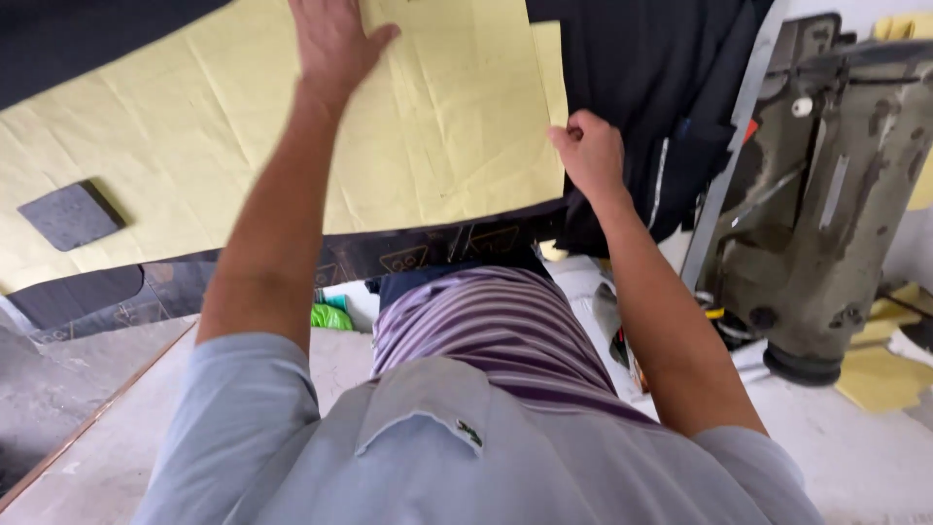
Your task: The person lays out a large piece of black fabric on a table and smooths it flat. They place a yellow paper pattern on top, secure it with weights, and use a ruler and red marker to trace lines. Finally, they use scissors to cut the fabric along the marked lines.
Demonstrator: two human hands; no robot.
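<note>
Hands are both at work on a large pale-yellow paper pattern sheet (194,126) that lies over dark navy fabric (641,78) on the counter (855,457). The left hand (335,44) rests flat on the sheet near its far edge, fingers spread and palm down, holding nothing, only pressing. The right hand (588,151) is at the sheet's right-hand edge, its grip pressed together in a pinch where yellow paper meets dark cloth (whether it has the paper alone or the fabric with it cannot be told from this view). A small dark grey square patch (70,214) lies on the paper well to the left, apart from both hands. An old grey-green industrial sewing machine (826,194) stands at the right, with loose yellow paper scraps (880,379) just beside its base.

To do this well, I judge the flat palm should keep steady weight so the sheet does not creep, while the pinching hand draws the edge smooth and square, with no crease trapped beneath.
</note>
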